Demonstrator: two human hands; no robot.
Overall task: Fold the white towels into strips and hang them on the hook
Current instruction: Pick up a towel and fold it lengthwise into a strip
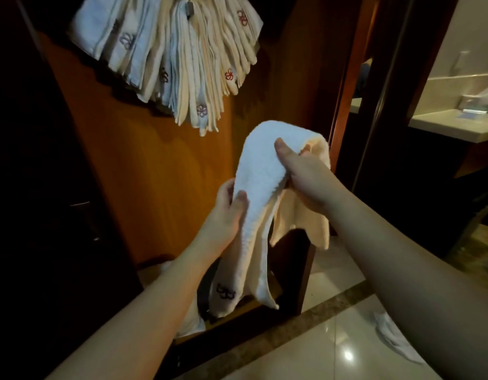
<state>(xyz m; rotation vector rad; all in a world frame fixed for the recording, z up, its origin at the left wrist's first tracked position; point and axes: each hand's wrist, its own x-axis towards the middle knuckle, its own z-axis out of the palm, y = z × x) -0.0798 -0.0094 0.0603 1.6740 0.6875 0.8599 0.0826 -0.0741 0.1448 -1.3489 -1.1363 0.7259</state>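
Note:
A white towel [260, 171], folded into a long strip with a dark embroidered flower near its lower end, hangs between my two hands in front of a wooden panel. My left hand [227, 212] pinches the strip at mid-length, thumb on its front. Higher up, my right hand [303, 176] grips the bent top of the strip, and a loose flap droops beneath that wrist. Above, several folded white towels [182, 58] with red and purple flower marks fan out from a metal hook [188, 8] at the top edge.
The orange wooden panel [144, 165] stands behind the towels, with a dark cabinet to the left. More white cloth lies low behind my left forearm [193, 319]. Another white cloth [393, 335] lies on the glossy tiled floor at lower right. A bathroom counter [453, 124] shows through the doorway.

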